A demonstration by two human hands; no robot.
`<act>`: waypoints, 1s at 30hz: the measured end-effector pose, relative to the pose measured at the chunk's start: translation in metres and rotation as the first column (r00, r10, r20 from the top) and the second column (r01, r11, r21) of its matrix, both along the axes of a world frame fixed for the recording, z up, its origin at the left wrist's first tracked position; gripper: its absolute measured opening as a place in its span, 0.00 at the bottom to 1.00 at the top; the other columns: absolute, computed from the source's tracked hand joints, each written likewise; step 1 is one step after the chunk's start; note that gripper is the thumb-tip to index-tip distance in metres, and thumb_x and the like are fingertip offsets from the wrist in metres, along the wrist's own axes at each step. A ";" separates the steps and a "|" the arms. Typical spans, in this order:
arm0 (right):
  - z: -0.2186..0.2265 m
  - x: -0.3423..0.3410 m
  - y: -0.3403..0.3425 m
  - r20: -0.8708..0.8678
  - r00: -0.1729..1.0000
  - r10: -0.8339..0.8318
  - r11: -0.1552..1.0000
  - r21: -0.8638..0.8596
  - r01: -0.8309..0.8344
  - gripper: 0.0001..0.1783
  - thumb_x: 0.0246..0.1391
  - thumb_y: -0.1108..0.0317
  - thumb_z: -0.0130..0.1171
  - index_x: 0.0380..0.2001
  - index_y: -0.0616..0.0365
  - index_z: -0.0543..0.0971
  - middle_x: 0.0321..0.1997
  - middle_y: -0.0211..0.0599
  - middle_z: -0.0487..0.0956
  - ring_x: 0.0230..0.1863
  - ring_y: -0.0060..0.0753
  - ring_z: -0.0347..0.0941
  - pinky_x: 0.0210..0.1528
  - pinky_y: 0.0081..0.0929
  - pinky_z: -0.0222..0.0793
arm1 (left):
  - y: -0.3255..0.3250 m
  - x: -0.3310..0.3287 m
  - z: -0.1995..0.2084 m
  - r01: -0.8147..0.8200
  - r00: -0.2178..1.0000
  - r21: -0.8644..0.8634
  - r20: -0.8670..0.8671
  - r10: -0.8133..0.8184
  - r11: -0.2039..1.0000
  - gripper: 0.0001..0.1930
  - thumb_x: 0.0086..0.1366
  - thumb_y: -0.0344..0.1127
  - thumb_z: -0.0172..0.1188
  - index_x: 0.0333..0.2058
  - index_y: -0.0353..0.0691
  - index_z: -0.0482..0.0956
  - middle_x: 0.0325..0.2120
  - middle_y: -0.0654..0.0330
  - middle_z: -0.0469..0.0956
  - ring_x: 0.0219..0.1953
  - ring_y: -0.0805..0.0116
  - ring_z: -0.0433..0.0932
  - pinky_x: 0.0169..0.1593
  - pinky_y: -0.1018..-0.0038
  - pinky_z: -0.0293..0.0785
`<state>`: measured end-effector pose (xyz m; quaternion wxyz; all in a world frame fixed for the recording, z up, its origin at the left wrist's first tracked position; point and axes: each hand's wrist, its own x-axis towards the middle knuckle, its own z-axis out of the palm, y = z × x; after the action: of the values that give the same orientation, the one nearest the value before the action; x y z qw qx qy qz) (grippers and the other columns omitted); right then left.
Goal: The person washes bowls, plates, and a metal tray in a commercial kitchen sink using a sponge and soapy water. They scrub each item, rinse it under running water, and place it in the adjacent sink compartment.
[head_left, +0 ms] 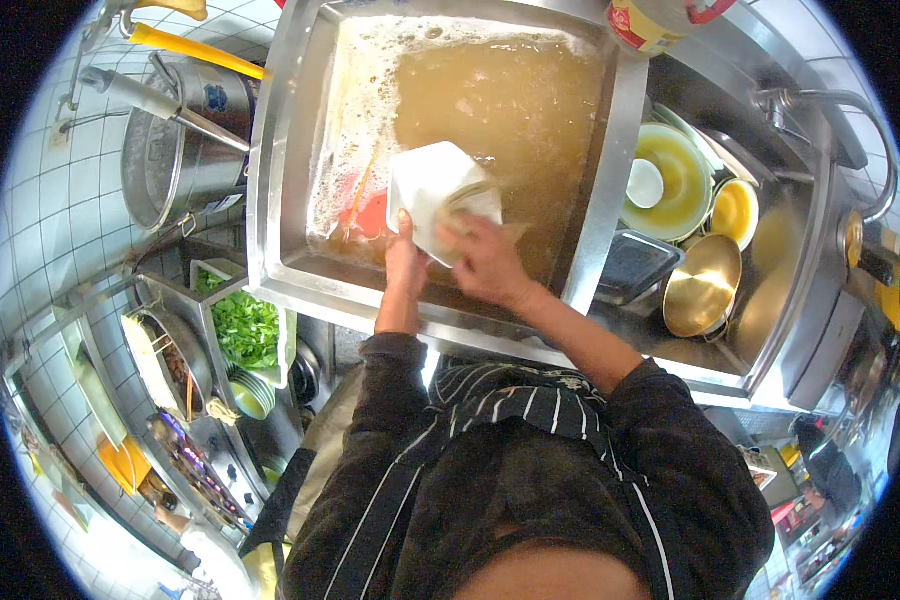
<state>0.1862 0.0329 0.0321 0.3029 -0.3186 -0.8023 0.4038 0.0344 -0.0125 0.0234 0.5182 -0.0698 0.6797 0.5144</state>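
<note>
Over a steel sink of brown, sudsy water, I hold a white angular dish tilted. My left hand grips its lower left edge, thumb on the near side. Against the dish's inner face presses my right hand, smeared by motion. Its fingers are bent round a pale yellowish pad, too blurred to name exactly. A red thing shows in the water left of the dish, beside a thin orange stick. White foam lies along the sink's left and far sides.
In the right-hand sink sit green-yellow bowls, a golden metal bowl and a black tray, below a curved faucet. A tin stands at the far right rim. To the left are a steel pot and leafy greens.
</note>
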 end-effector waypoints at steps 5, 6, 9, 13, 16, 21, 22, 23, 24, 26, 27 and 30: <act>-0.009 -0.007 -0.009 0.385 0.901 0.201 0.976 0.001 -0.219 0.43 0.30 0.67 0.65 0.57 0.53 0.66 0.62 0.51 0.59 0.60 0.56 0.59 0.55 0.48 0.63 | 0.001 0.002 -0.008 0.070 0.997 -0.092 0.036 -0.067 0.993 0.30 0.67 0.54 0.46 0.56 0.34 0.61 0.48 0.50 0.72 0.46 0.57 0.75 0.45 0.62 0.75; -0.015 -0.005 -0.007 0.463 0.877 0.131 0.980 0.073 -0.185 0.44 0.30 0.66 0.67 0.58 0.53 0.65 0.63 0.50 0.58 0.60 0.56 0.58 0.54 0.47 0.63 | 0.000 0.001 -0.008 0.102 0.995 -0.084 0.008 -0.102 0.991 0.31 0.67 0.55 0.46 0.57 0.34 0.60 0.48 0.49 0.71 0.47 0.57 0.75 0.45 0.60 0.76; -0.029 0.006 0.003 0.556 0.820 0.135 0.991 -0.056 -0.125 0.37 0.28 0.67 0.68 0.51 0.54 0.72 0.52 0.46 0.68 0.54 0.50 0.64 0.51 0.45 0.66 | 0.000 -0.004 -0.007 0.154 0.986 -0.047 0.067 -0.151 0.987 0.34 0.66 0.57 0.47 0.62 0.41 0.55 0.53 0.49 0.67 0.46 0.57 0.75 0.40 0.60 0.78; -0.021 0.018 0.021 0.229 0.973 0.028 0.971 -0.236 0.028 0.25 0.38 0.65 0.67 0.44 0.58 0.78 0.41 0.47 0.77 0.42 0.39 0.74 0.44 0.32 0.70 | 0.006 -0.013 -0.011 0.125 0.971 0.121 0.191 -0.146 0.985 0.38 0.63 0.61 0.49 0.62 0.41 0.53 0.55 0.47 0.64 0.45 0.58 0.76 0.43 0.64 0.77; -0.008 0.025 0.041 0.066 0.980 -0.188 0.672 -0.719 0.177 0.23 0.43 0.58 0.68 0.40 0.61 0.80 0.35 0.38 0.81 0.35 0.26 0.76 0.41 0.23 0.69 | 0.005 -0.015 -0.014 0.260 0.964 0.021 0.050 -0.261 0.965 0.42 0.61 0.63 0.50 0.65 0.44 0.48 0.59 0.48 0.59 0.56 0.52 0.66 0.56 0.56 0.65; -0.032 0.038 0.060 0.012 0.896 -0.445 0.267 -0.953 0.145 0.23 0.47 0.53 0.66 0.40 0.60 0.80 0.37 0.33 0.80 0.38 0.25 0.75 0.40 0.23 0.69 | -0.012 -0.006 -0.016 0.144 0.932 0.178 0.306 -0.194 0.973 0.32 0.62 0.48 0.58 0.60 0.41 0.59 0.55 0.56 0.68 0.58 0.57 0.65 0.58 0.57 0.64; -0.046 0.040 0.061 0.088 0.873 -0.479 0.190 -0.961 0.202 0.24 0.48 0.52 0.64 0.41 0.61 0.79 0.37 0.34 0.80 0.38 0.25 0.75 0.40 0.23 0.69 | -0.014 -0.004 -0.016 0.083 0.933 0.241 0.322 -0.160 0.967 0.30 0.62 0.43 0.57 0.60 0.40 0.59 0.55 0.56 0.67 0.57 0.58 0.66 0.56 0.58 0.65; -0.061 0.041 0.062 0.105 0.843 -0.528 0.159 -0.963 0.220 0.25 0.49 0.51 0.63 0.42 0.61 0.79 0.38 0.34 0.80 0.38 0.25 0.75 0.40 0.23 0.69 | -0.016 -0.003 -0.017 0.003 0.937 0.258 0.336 -0.093 0.966 0.28 0.62 0.37 0.57 0.60 0.40 0.60 0.55 0.55 0.67 0.56 0.59 0.67 0.55 0.59 0.67; -0.077 0.038 0.057 0.147 0.773 -0.618 0.289 -0.871 0.397 0.32 0.52 0.45 0.57 0.43 0.67 0.76 0.38 0.47 0.80 0.40 0.41 0.76 0.44 0.32 0.69 | -0.016 -0.003 -0.018 -0.084 0.931 0.261 0.366 -0.018 0.962 0.27 0.63 0.32 0.56 0.59 0.40 0.60 0.55 0.55 0.66 0.56 0.60 0.67 0.54 0.61 0.69; -0.099 0.035 0.048 0.384 0.673 -0.633 0.324 -0.658 0.680 0.32 0.55 0.45 0.51 0.45 0.68 0.75 0.41 0.55 0.78 0.44 0.51 0.74 0.47 0.36 0.68 | -0.014 -0.003 -0.023 0.006 0.978 0.240 0.203 -0.056 0.971 0.27 0.61 0.29 0.57 0.59 0.40 0.61 0.54 0.55 0.68 0.53 0.62 0.70 0.52 0.64 0.70; -0.104 0.032 0.045 0.500 0.599 -0.626 0.321 -0.535 0.781 0.32 0.56 0.45 0.49 0.45 0.69 0.74 0.42 0.60 0.77 0.46 0.57 0.73 0.49 0.39 0.67 | -0.011 -0.003 -0.025 0.061 0.985 0.301 0.134 -0.105 0.952 0.27 0.61 0.27 0.57 0.59 0.40 0.62 0.53 0.55 0.69 0.52 0.62 0.71 0.51 0.66 0.71; -0.089 0.021 0.021 0.345 0.863 -0.369 0.571 -0.649 0.504 0.25 0.57 0.50 0.44 0.40 0.63 0.77 0.42 0.57 0.77 0.44 0.56 0.73 0.46 0.48 0.67 | -0.002 0.001 -0.029 0.059 0.998 0.122 -0.010 -0.058 0.991 0.21 0.60 0.29 0.58 0.53 0.39 0.68 0.45 0.56 0.75 0.43 0.62 0.76 0.47 0.67 0.73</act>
<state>0.2070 0.0538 -0.0564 0.1734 -0.6328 -0.4966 0.5682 0.0352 -0.0147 -0.0060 0.5342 -0.0165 0.6504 0.5398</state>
